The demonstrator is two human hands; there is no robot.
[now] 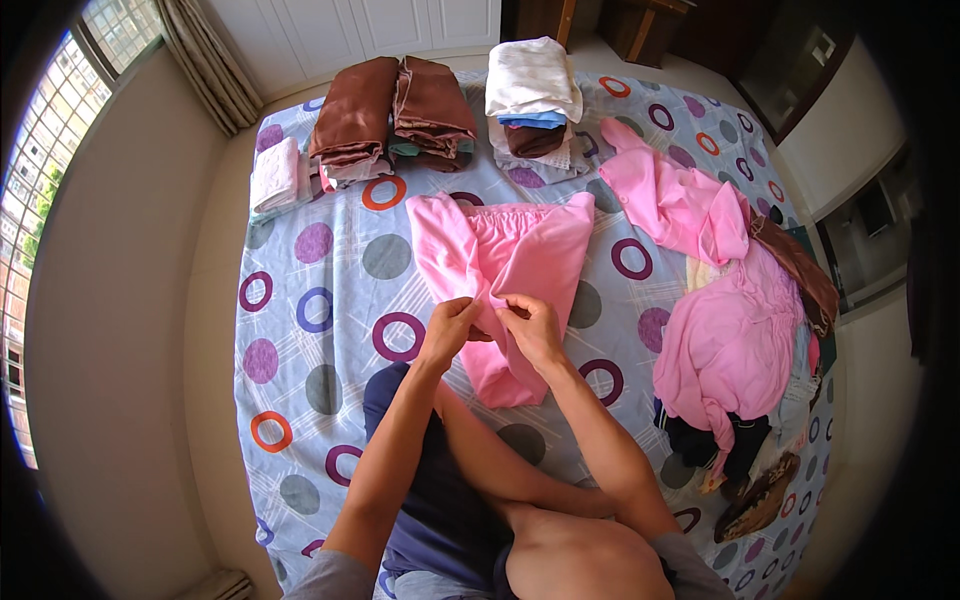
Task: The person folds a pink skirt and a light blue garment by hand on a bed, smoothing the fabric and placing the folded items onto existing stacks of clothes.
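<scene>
L hand (452, 330) & R hand (530, 327) nearly meet out front, fingers (515, 302) pinched, w/ bare L forearm (388, 460) & R forearm (600, 430) angled inward.

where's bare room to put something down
Free: the sheet left of the pink garment, in front of the brown stacks; a narrower strip between garment and right-hand heap. Crowded: far left corner, right side.

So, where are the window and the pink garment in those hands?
Window (47, 170): head view, middle of its barred part.
Pink garment (520, 272): head view, on its fabric below the gathered edge.
</scene>
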